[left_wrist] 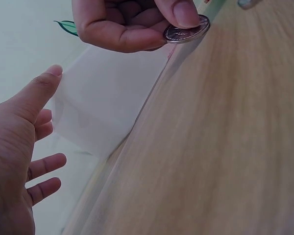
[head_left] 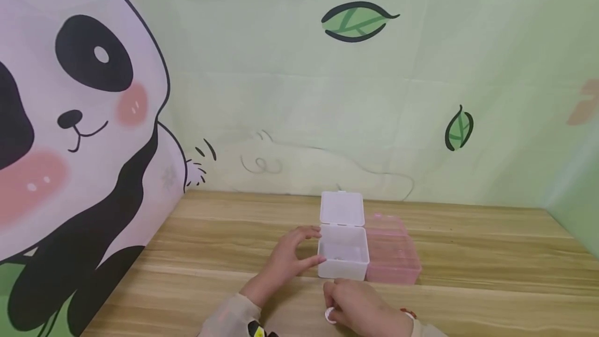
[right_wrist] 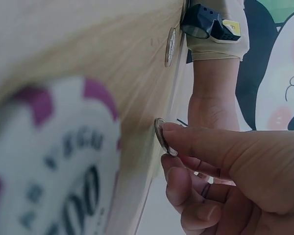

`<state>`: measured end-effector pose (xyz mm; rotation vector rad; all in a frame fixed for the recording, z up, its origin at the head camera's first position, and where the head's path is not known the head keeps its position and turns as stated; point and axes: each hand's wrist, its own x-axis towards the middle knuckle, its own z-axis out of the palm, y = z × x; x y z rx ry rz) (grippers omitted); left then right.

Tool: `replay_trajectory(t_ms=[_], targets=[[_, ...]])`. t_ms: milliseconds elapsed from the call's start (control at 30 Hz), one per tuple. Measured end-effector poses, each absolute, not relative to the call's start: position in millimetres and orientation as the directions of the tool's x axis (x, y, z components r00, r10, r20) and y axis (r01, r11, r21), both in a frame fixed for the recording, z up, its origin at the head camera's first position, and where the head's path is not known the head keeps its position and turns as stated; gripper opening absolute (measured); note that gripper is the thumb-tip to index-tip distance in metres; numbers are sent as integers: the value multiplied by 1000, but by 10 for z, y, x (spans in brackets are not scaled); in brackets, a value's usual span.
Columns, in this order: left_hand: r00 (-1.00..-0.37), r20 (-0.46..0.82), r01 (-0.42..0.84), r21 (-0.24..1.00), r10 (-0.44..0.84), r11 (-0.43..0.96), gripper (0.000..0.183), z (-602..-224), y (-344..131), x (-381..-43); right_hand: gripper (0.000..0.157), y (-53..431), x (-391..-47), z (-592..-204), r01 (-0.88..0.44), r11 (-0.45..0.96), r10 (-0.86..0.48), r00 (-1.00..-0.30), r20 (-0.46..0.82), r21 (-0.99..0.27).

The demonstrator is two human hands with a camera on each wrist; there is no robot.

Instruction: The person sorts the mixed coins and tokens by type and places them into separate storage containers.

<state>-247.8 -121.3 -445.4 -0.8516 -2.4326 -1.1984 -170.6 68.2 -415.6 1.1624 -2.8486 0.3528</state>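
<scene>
My right hand (head_left: 362, 303) pinches a silvery coin (right_wrist: 160, 134) between thumb and fingers, just in front of a white box (head_left: 343, 269). That box stands with its lid (head_left: 342, 208) flipped up at the back; small bits on its floor are too small to tell. Beside the box's left side my left hand (head_left: 285, 259) is spread, its thumb at the front left rim and its fingers toward the back corner. In the right wrist view another coin (right_wrist: 170, 47) and a white and purple poker chip (right_wrist: 63, 161) stand out on the table side, the chip very near the camera.
Against the white box's right side sits a translucent pink box (head_left: 393, 254). Both are on a wood-grain table (head_left: 491, 274). Behind it hangs a pale green backdrop (head_left: 281, 92) with a printed panda (head_left: 154, 170) at the left.
</scene>
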Motion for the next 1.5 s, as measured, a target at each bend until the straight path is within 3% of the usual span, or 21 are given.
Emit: replay_trajectory(t_ms=[567,1500], targets=[[-817,445,576,664,368,477,40,-4460,-1220,-2477,22,669,-1688,-4107,-700,669,-686,-711,155,-248],[-790,484,613,630,377,477,40,-4447,-1224,-2478,18,761,-1877,-3792,-650,647,-653,-742,150,-399]])
